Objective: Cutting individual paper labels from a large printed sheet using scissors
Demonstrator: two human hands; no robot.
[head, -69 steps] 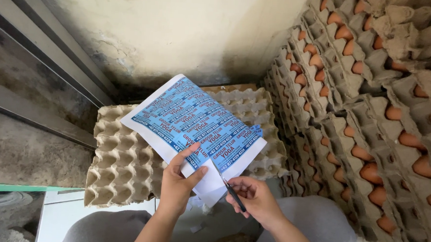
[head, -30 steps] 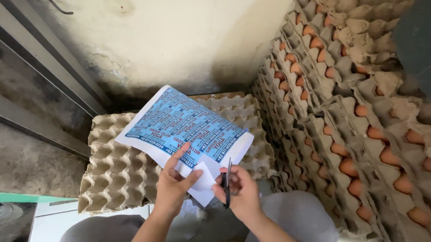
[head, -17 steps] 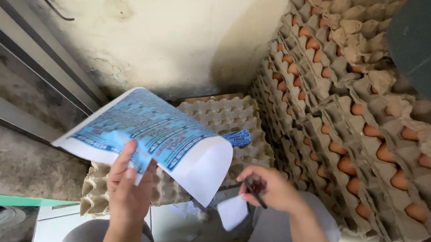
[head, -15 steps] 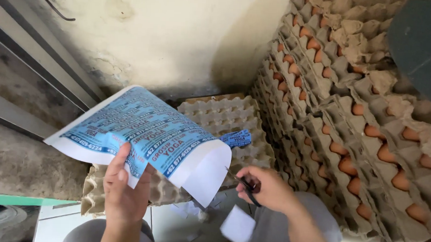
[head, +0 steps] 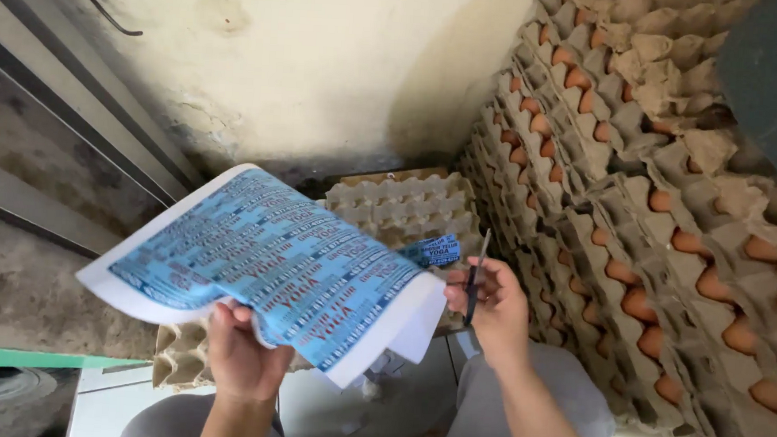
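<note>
The left hand point(head: 241, 359) grips the near edge of a large printed sheet point(head: 271, 270), fingers curled over the top and thumb beneath, and holds it raised and bowed above the lap. The sheet carries rows of small blue labels; its white margin shows along the left and lower-right edges. The lower-right corner droops and partly covers the area in front of the right hand.

The right hand point(head: 493, 306) is closed around a pair of scissors point(head: 475, 276), blades pointing up and away from the body. The blades appear nearly shut, though the thin profile makes this hard to confirm. The hand is just beside the sheet's right edge, not touching it as far as can be seen.

One separated blue label point(head: 432, 250) lies on the empty pulp egg tray point(head: 407, 206) behind the sheet, near the scissor tips. It is the only loose label in view.

Progress judgement: cutting is at an early stage. One label is detached; the sheet looks otherwise almost whole, so most rows remain to be cut.

Surroundings: stacked trays of brown eggs point(head: 636, 231) rise at the right, close to the right forearm. A stained plaster wall point(head: 326, 64) stands behind.
</note>
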